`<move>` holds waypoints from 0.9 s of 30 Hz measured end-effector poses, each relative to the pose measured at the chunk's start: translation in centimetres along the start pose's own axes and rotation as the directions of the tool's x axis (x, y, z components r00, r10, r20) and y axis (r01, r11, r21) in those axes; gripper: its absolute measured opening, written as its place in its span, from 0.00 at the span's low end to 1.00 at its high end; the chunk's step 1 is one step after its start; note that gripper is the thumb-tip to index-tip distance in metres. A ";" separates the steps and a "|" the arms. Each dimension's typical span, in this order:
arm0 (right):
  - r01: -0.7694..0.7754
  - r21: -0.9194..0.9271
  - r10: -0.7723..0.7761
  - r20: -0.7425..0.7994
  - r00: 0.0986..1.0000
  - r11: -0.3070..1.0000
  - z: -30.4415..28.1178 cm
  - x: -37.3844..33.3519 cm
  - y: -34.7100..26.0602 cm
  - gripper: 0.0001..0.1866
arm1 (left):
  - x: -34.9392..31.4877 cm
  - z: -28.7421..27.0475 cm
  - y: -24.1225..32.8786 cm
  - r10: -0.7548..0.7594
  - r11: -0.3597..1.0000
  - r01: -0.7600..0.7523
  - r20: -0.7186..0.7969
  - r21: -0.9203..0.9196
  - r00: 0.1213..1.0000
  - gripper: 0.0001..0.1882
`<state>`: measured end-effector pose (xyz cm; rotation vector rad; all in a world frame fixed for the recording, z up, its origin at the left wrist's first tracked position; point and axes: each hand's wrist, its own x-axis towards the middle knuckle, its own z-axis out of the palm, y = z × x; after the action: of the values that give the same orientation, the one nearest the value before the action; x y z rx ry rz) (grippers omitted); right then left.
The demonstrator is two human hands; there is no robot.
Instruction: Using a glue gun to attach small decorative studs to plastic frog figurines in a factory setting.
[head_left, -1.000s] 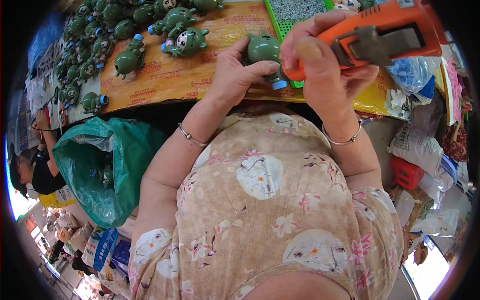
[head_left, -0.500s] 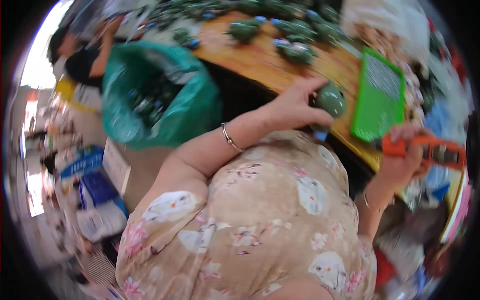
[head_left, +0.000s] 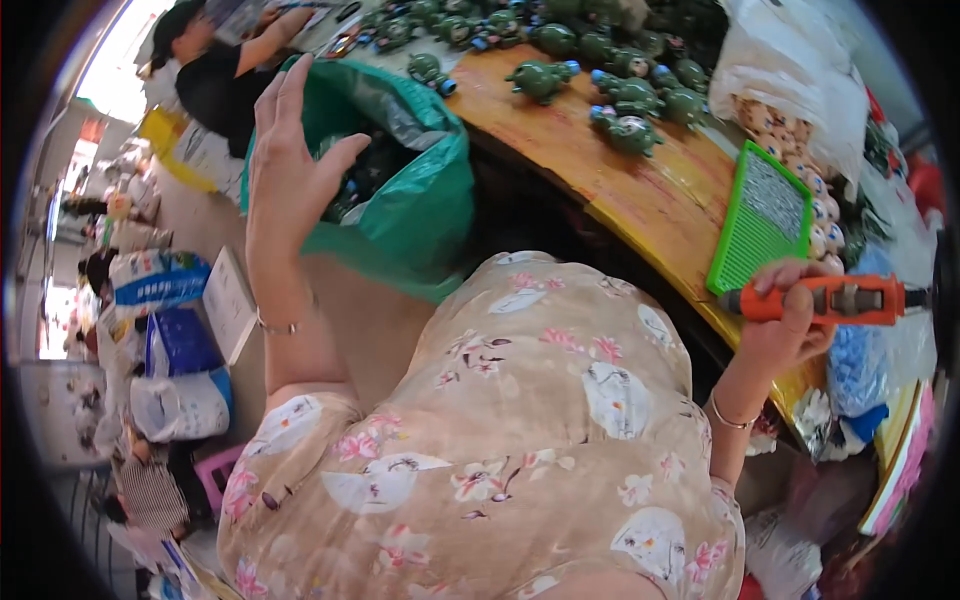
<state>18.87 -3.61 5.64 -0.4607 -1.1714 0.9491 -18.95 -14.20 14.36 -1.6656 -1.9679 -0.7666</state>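
Note:
Raised over the green plastic bag, my left hand is open, its fingers stretched and thumb apart, with nothing in it. Dark green toys lie inside the bag, partly covered by that hand. On the other side, my right hand is wrapped around an orange power screwdriver, its dark tip pointing left. The tool is level, just in front of a bright green tray holding small silvery screws.
Several green toy figures with blue ends lie on the wooden table. Pale round toy heads spill from a white bag at the right. At the far left a person in black works. Packed sacks stand on the floor.
My left hand held a round green toy by the table edge; it has swung left to the bag and let go of the toy. My right hand keeps the screwdriver, shifted slightly left.

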 end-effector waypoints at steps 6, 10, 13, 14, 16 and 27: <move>-0.013 -0.067 0.009 -0.062 0.998 0.998 0.7 -0.9 -1.9 0.17 | 0.6 11.8 8.4 0.311 0.718 -0.145 0.127 -0.681 0.942 0.26; -0.020 -0.133 0.007 -0.093 0.996 0.991 0.6 -1.7 -3.4 0.18 | 1.0 21.6 11.3 0.422 0.777 -0.285 0.127 -0.561 0.898 0.25; -0.031 -0.195 0.002 -0.148 0.989 0.980 0.0 -2.3 -4.6 0.18 | 1.7 25.2 12.3 0.472 0.829 -0.398 0.111 -0.392 0.874 0.28; -0.025 -0.200 -0.008 -0.164 0.986 0.979 0.0 -2.1 -4.8 0.17 | 1.9 25.8 12.4 0.475 0.833 -0.402 0.118 -0.381 0.872 0.29; -0.019 -0.235 -0.031 -0.211 0.977 0.972 -0.1 -1.5 -4.8 0.17 | 2.8 26.3 12.5 0.494 0.819 -0.431 0.085 -0.378 0.865 0.29; 0.112 -0.385 -0.191 -0.175 0.966 0.916 -3.5 3.3 -2.0 0.07 | 2.1 20.3 15.7 0.316 0.062 0.519 0.510 -0.853 0.800 0.18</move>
<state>23.10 -1.43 7.75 -0.7446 -1.1773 0.5252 -3.52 2.70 2.61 -2.8233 -1.9278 -2.4307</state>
